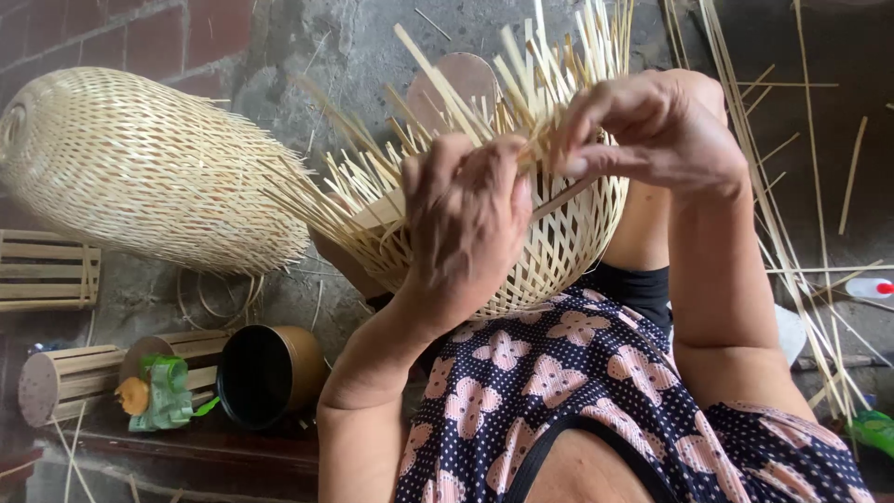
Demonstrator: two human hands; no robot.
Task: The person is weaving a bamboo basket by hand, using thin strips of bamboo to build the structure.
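Seen from the head camera: a half-woven bamboo basket (549,251) rested on the lap, against a dark flower-patterned dress (559,373), its loose strips (521,74) fanned upward. Left hand (466,224) pressed against the basket's near rim, fingers curled closed over the strips there. Right hand (652,130) just beside it at the rim, fingertips pinched shut on a single strip (568,191) crossing the weave. Both hands nearly touching, above the basket's open mouth. To the left, a finished oval woven basket (140,168) lay on its side against a brick wall (112,37). Below it, slatted wooden cylinders (65,382), a dark round can (265,373) lying open toward the camera, and a green-and-yellow object (158,391) sat together on a low bench (186,447). Scattered long bamboo strips (792,233) lay across the concrete floor (819,140) at right, near a small white bottle with a red cap (871,288).
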